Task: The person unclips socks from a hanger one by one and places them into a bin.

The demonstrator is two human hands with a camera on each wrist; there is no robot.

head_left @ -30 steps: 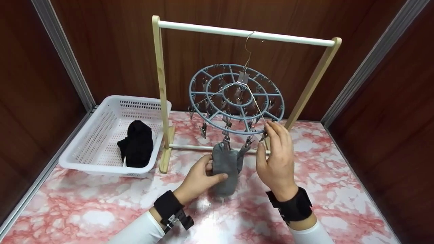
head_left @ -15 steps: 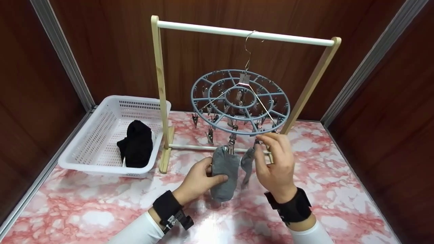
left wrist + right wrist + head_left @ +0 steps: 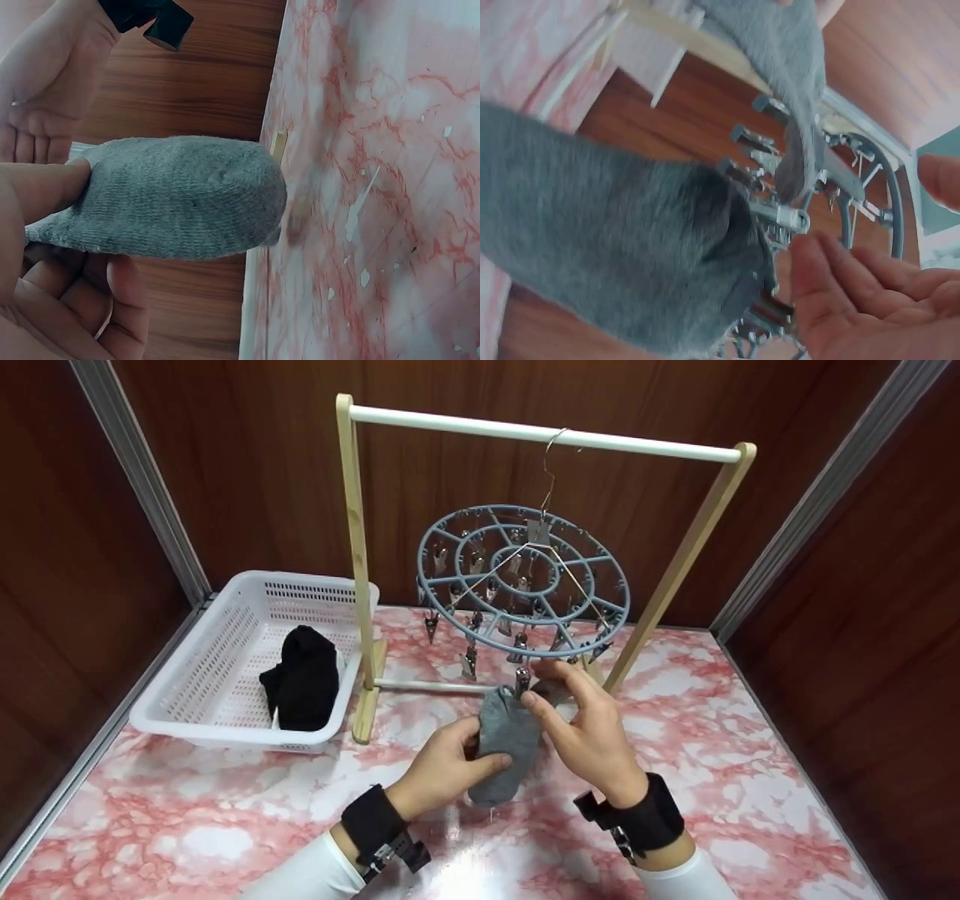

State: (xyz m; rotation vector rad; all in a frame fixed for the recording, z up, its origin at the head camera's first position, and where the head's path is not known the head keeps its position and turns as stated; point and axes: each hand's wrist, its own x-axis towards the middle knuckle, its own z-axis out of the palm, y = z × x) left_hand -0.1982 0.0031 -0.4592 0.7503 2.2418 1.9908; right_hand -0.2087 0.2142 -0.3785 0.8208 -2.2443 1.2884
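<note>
My left hand [image 3: 442,761] pinches a grey sock [image 3: 507,739] between thumb and fingers; in the left wrist view the sock [image 3: 187,199] points away from the hand. Its upper edge lies beside a metal clip [image 3: 523,680] under the front of the round blue drying hanger [image 3: 480,641]. Whether that clip grips it, I cannot tell. My right hand [image 3: 589,735] is raised beside the clip, thumb and fingers apart. A second grey sock [image 3: 607,232] is large in the right wrist view, close to the right fingertips; the right hand mostly hides it from the head camera.
The hanger hooks over the white bar [image 3: 465,426] of a wooden-legged rack. Several clips dangle beneath its rings. At left, a white perforated basket [image 3: 187,727] holds black fabric [image 3: 307,679]. Wooden panels [image 3: 247,472] enclose the marbled red-and-white table [image 3: 187,825].
My right hand has moved left and slightly down, from the hanger's right rim to the clip by the held sock. The hanger has swung and turned. My left hand keeps its hold, shifting slightly right.
</note>
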